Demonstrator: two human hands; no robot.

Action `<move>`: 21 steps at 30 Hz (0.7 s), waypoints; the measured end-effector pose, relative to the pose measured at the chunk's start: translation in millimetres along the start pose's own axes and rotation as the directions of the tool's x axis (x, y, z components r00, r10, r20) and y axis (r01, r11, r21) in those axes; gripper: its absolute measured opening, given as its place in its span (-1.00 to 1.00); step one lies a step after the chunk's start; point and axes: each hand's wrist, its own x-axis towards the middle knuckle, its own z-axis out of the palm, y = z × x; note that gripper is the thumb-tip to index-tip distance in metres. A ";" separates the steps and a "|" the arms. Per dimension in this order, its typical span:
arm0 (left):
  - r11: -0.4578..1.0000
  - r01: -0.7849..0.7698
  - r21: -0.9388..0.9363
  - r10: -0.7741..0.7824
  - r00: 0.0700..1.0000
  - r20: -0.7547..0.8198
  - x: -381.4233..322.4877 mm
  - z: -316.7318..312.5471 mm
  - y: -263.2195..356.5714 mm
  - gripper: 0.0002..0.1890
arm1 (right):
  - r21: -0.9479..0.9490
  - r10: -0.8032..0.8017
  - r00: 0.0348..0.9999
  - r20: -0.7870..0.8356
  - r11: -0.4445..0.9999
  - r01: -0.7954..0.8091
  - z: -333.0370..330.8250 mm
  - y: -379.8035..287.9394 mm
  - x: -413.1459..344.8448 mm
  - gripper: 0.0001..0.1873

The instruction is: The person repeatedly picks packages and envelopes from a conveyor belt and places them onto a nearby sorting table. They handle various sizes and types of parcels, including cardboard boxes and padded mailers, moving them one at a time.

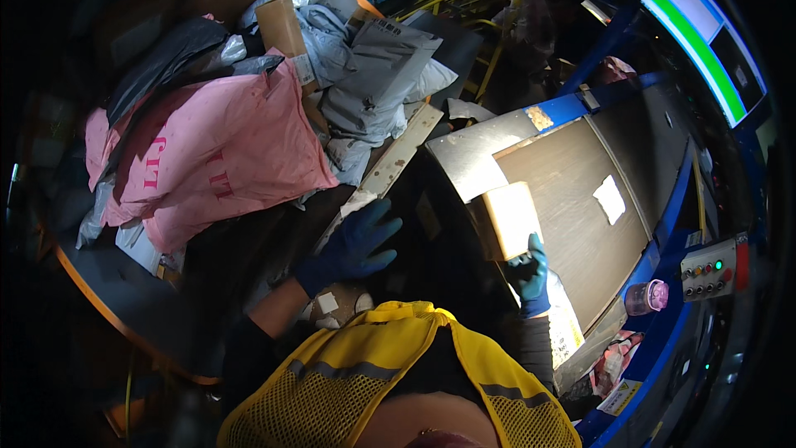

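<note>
A small cardboard box [507,222], brightly lit on its top, is gripped at its lower end by my right hand [530,270], which wears a blue-green glove. The box is over the near-left edge of the conveyor belt [578,199]. My left hand [351,246], in a matching glove, has its fingers spread and holds nothing. It is by the lower end of a worn metal rail [401,152]. To its upper left lies a large pink plastic mailer bag [249,149], heaped with grey mailer bags [379,74] and an upright cardboard box [281,28].
A white scrap [609,199] lies on the belt. Along the blue frame at right are a lidded pink cup [647,297] and a button box [709,272]. A lit screen [703,43] stands at upper right. An orange-edged surface [118,317] curves round the left.
</note>
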 end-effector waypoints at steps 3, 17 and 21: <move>0.991 -0.099 -0.090 0.101 0.995 0.026 15.3 32.1 0.1 -0.33 | -0.082 -0.232 0.964 -0.127 0.971 0.223 -100.6 -46.3 31.3 -0.48; 0.457 -0.882 -0.115 0.878 0.468 -0.097 186.7 155.6 222.2 -0.22 | 0.362 0.079 0.991 -0.104 0.931 -0.036 25.0 -27.5 147.5 -0.54; 0.409 -0.841 -0.354 0.822 0.508 -0.257 224.6 144.2 271.1 -0.24 | -0.589 -0.565 0.789 0.239 0.562 0.581 2.7 -83.5 244.8 -0.63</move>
